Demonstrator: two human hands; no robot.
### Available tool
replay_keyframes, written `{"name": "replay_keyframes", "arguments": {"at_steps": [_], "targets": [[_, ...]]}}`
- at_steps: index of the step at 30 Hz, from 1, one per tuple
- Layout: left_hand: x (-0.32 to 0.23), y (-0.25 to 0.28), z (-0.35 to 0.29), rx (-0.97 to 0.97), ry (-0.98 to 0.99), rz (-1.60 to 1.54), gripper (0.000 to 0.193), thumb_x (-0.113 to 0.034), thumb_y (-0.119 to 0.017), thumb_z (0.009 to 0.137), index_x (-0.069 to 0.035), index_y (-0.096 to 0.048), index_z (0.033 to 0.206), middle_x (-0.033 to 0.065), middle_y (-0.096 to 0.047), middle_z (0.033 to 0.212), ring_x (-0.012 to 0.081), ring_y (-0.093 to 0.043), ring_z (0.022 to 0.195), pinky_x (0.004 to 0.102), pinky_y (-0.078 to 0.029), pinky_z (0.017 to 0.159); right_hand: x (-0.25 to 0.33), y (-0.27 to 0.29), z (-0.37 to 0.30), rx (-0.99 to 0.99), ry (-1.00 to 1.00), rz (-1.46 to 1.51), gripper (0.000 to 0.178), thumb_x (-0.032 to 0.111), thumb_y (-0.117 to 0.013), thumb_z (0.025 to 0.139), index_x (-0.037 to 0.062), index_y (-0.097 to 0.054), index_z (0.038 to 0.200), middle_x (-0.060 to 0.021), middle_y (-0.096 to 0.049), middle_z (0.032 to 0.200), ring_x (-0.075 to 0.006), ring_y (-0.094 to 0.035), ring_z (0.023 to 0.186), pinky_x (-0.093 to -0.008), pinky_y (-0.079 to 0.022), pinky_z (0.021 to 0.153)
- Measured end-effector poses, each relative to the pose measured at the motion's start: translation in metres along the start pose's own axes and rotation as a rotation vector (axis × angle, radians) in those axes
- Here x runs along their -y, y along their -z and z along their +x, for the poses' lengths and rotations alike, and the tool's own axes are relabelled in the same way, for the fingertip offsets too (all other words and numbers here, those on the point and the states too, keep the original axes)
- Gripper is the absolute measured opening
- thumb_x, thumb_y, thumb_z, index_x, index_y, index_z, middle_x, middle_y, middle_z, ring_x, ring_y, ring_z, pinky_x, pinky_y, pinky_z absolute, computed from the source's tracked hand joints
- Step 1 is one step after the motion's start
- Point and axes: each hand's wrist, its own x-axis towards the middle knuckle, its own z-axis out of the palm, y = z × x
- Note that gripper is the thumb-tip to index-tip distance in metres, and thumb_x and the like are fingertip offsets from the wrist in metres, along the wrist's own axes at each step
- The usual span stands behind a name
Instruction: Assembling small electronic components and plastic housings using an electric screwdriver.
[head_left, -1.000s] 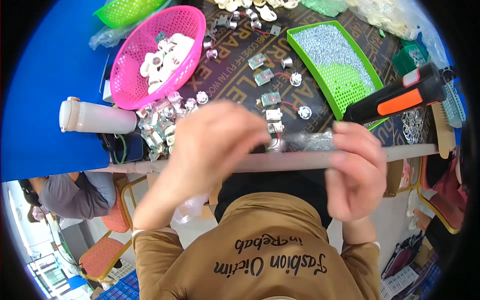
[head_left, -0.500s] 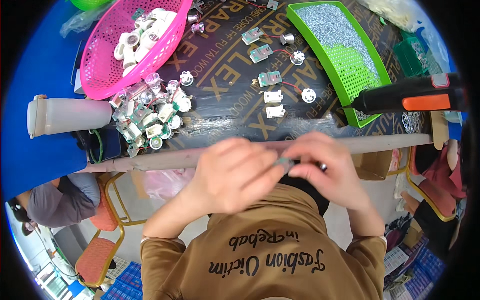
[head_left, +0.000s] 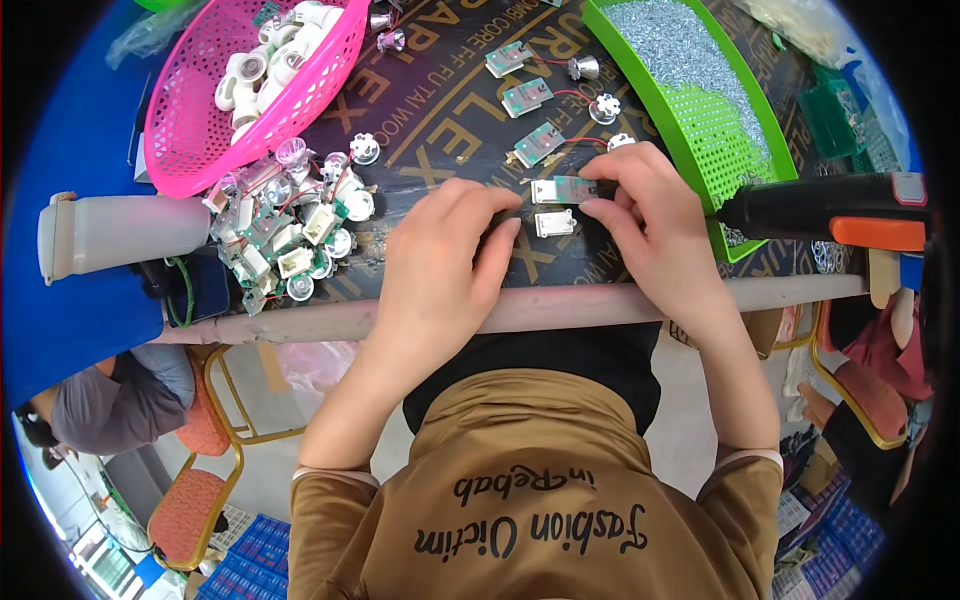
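Observation:
My right hand reaches over the black table and pinches the right end of a small green circuit board. That board lies over a white plastic case, whose left end shows beside it. Just below sits another white case, with no board on it. To the left, my left hand rests at the table's near edge, thumb and curled fingers apart, holding nothing. Further up the table, a column of boards is wired in red to small silvery lamp heads. My right fingers partly hide the nearest lamp head.
A pile of boards and lamp heads lies left, below a pink basket of white lamp housings. Beside the pile lies a whitish bottle. At right are a green tray of screws and a black-and-orange power driver.
Both hands have moved from above my lap up to the table and spread apart. My right hand has brought the board onto one of the white cases; my left has let go.

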Motion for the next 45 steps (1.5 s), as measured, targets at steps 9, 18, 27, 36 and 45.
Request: {"name": "replay_keyframes", "arguments": {"at_steps": [9, 18, 27, 36, 45], "targets": [[0.002, -0.002, -0.001, -0.046, -0.018, 0.019, 0.019, 0.001, -0.062, 0.081, -0.002, -0.064, 0.099, 0.0142, -0.062, 0.091, 0.0350, -0.061, 0.083, 0.0431, -0.049, 0.072, 0.006, -0.006, 0.009, 0.045, 0.014, -0.085, 0.019, 0.008, -0.069, 0.083, 0.0037, -0.063, 0.101, -0.0124, -0.060, 0.098, -0.0346, -0.062, 0.085, -0.0410, -0.050, 0.072], [0.000, -0.002, -0.002, -0.045, -0.207, 0.187, 0.039, 0.007, -0.061, 0.072, -0.006, -0.068, 0.108, 0.0096, -0.058, 0.100, 0.0278, -0.058, 0.085, 0.0387, -0.050, 0.072, 0.014, 0.001, 0.017, 0.113, 0.041, -0.165, 0.014, 0.006, -0.068, 0.082, 0.0023, -0.065, 0.096, -0.0125, -0.062, 0.095, -0.0343, -0.062, 0.086, -0.0420, -0.050, 0.074], [-0.003, -0.004, -0.002, 0.004, -0.158, 0.230, 0.042, 0.011, -0.058, 0.072, -0.007, -0.071, 0.107, 0.0093, -0.061, 0.102, 0.0253, -0.059, 0.083, 0.0367, -0.049, 0.073, 0.013, 0.000, 0.017, 0.098, -0.009, -0.158, 0.013, 0.007, -0.069, 0.081, 0.0019, -0.065, 0.092, -0.0125, -0.062, 0.090, -0.0342, -0.062, 0.082, -0.0423, -0.050, 0.072], [-0.003, -0.003, -0.002, -0.004, -0.170, 0.247, 0.040, 0.010, -0.059, 0.071, -0.008, -0.073, 0.104, 0.0097, -0.061, 0.102, 0.0255, -0.059, 0.082, 0.0361, -0.050, 0.072, 0.017, 0.003, 0.022, 0.134, 0.040, -0.176, 0.011, 0.005, -0.068, 0.079, 0.0004, -0.063, 0.087, -0.0136, -0.061, 0.087, -0.0348, -0.062, 0.083, -0.0427, -0.050, 0.073], [-0.003, -0.005, 0.001, -0.001, -0.162, 0.294, 0.038, 0.010, -0.060, 0.072, -0.008, -0.072, 0.104, 0.0090, -0.062, 0.104, 0.0259, -0.060, 0.085, 0.0366, -0.050, 0.073, 0.014, 0.002, 0.027, 0.121, 0.050, -0.185, 0.008, 0.006, -0.068, 0.079, 0.0011, -0.063, 0.084, -0.0135, -0.062, 0.085, -0.0352, -0.062, 0.081, -0.0436, -0.050, 0.072]]}}
